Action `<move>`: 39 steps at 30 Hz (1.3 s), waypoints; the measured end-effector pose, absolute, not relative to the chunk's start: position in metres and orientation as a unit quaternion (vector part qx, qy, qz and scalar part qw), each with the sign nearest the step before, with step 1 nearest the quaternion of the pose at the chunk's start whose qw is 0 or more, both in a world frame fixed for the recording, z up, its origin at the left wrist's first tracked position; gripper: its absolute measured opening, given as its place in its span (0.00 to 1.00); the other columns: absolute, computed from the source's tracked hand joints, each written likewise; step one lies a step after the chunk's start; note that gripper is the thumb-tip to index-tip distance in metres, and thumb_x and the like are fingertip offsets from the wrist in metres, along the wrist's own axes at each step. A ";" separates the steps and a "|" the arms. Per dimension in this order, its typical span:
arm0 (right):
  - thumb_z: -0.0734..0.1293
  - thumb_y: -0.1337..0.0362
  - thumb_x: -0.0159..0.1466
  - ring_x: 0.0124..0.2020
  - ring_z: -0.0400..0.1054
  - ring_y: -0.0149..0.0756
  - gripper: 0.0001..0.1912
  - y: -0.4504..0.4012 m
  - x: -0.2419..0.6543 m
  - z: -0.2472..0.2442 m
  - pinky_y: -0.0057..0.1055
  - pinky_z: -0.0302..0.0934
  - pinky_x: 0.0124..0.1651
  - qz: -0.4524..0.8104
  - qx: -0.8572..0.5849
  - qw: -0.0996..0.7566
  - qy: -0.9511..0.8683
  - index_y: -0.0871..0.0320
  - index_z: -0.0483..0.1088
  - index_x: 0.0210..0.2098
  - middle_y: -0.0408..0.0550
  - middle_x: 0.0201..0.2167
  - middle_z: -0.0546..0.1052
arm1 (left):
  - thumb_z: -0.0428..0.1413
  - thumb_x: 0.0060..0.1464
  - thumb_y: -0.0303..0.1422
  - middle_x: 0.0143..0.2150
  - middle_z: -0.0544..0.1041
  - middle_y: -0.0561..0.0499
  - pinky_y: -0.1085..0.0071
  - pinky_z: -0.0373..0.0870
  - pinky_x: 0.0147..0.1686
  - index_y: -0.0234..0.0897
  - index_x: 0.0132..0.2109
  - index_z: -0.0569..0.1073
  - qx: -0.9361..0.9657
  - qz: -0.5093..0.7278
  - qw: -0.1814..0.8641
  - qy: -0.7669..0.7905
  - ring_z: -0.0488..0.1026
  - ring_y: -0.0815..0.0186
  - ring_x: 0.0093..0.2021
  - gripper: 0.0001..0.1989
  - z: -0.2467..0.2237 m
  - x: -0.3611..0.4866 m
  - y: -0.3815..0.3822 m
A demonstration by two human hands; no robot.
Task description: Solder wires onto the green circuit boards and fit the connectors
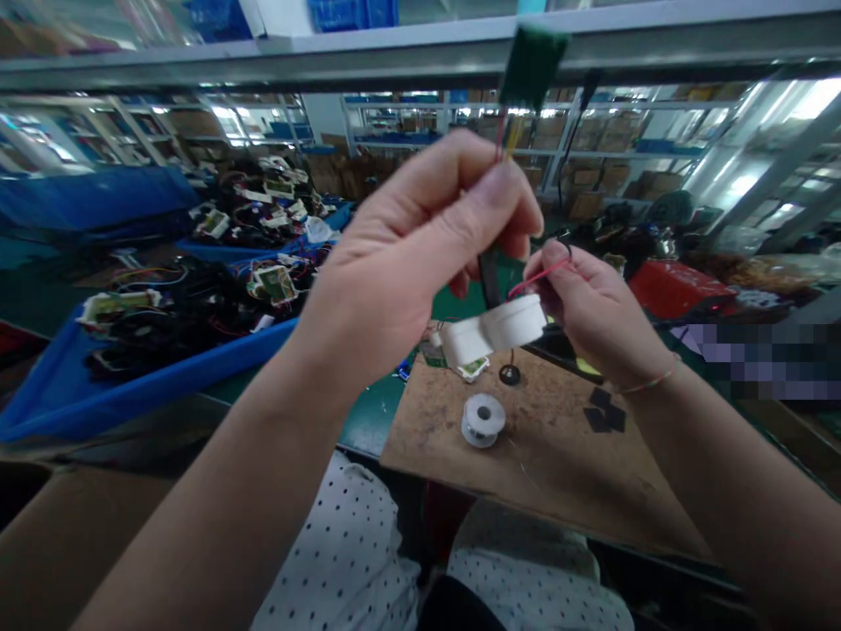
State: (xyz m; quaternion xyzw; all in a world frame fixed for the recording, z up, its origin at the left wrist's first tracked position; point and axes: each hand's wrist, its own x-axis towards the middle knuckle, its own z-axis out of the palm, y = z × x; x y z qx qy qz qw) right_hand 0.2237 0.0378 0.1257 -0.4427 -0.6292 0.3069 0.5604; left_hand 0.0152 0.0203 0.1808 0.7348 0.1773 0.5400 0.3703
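Pinching thin wires (507, 145) with the left hand (447, 219), up above the wire spool (483, 421), with thumb pressed onto curled fingers and almost no gap between. Holding up by those wires, highest above the spool, a blurred green circuit board (533, 66). Can see a flat black strip (490, 279) under the same hand, running down to a two-lobed white plastic casing (490, 329), raised over the spool and clear of the brown work board (453, 464). Cannot tell whether the hidden fingers also grip strip or casing.

Pinching a red wire (542, 272) with the right hand (591, 294), above and to the right of the spool, with thumb and forefinger nearly closed. Can follow that wire back to the casing.

On the work board, just beyond the spool, can make out a round black disc (510, 375) and a white-framed circuit board (473, 368); to the right of the spool, dark flat pads (605, 412) in a cluster. Well left of the spool, can see a blue bin (197, 372) heaped with black cables (190, 307); far right of it, a red box (680, 294).
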 end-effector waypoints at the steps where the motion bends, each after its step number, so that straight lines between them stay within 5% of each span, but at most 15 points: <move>1: 0.66 0.44 0.65 0.23 0.62 0.25 0.20 0.034 0.232 0.120 0.24 0.60 0.27 0.296 -0.464 0.549 -0.629 0.55 0.69 0.32 0.40 0.24 0.69 | 0.50 0.69 0.32 0.38 0.75 0.56 0.74 0.74 0.43 0.38 0.40 0.76 0.755 0.510 0.371 0.180 0.77 0.70 0.41 0.11 0.173 0.018 0.026; 6: 0.72 0.49 0.59 0.29 0.67 0.30 0.18 0.023 0.268 0.075 0.29 0.65 0.33 0.265 -0.551 0.496 -0.617 0.57 0.70 0.38 0.43 0.31 0.73 | 0.54 0.66 0.30 0.43 0.77 0.49 0.68 0.72 0.51 0.38 0.46 0.80 0.868 0.395 0.244 0.177 0.75 0.64 0.47 0.09 0.118 0.042 0.056; 15: 0.70 0.61 0.59 0.44 0.70 0.43 0.13 -0.029 0.294 0.018 0.41 0.65 0.49 0.150 -0.609 0.409 -0.663 0.55 0.72 0.44 0.51 0.42 0.75 | 0.52 0.65 0.26 0.54 0.78 0.46 0.62 0.70 0.58 0.38 0.53 0.77 0.923 0.227 0.269 0.155 0.75 0.64 0.54 0.14 0.020 0.043 0.061; 22: 0.65 0.50 0.66 0.51 0.70 0.53 0.25 -0.071 0.295 -0.012 0.48 0.65 0.50 -0.112 -0.620 0.075 -0.773 0.55 0.68 0.59 0.57 0.57 0.73 | 0.54 0.61 0.24 0.65 0.72 0.47 0.58 0.65 0.63 0.44 0.56 0.76 0.931 0.202 0.253 0.166 0.70 0.62 0.63 0.19 0.010 0.017 0.052; 27: 0.66 0.52 0.67 0.61 0.63 0.56 0.34 -0.060 0.289 -0.010 0.53 0.59 0.60 -0.216 -0.579 0.113 -0.778 0.53 0.58 0.68 0.57 0.68 0.63 | 0.51 0.64 0.27 0.67 0.70 0.51 0.58 0.63 0.65 0.45 0.60 0.74 0.946 0.177 0.223 0.153 0.69 0.62 0.64 0.20 0.013 0.006 0.050; 39: 0.60 0.56 0.71 0.62 0.64 0.45 0.24 0.007 0.275 -0.034 0.48 0.58 0.63 -0.018 -0.522 0.162 -0.837 0.53 0.59 0.65 0.53 0.62 0.70 | 0.52 0.66 0.44 0.75 0.56 0.48 0.50 0.57 0.68 0.48 0.70 0.61 0.959 0.109 0.181 0.191 0.54 0.54 0.73 0.28 0.020 -0.020 0.037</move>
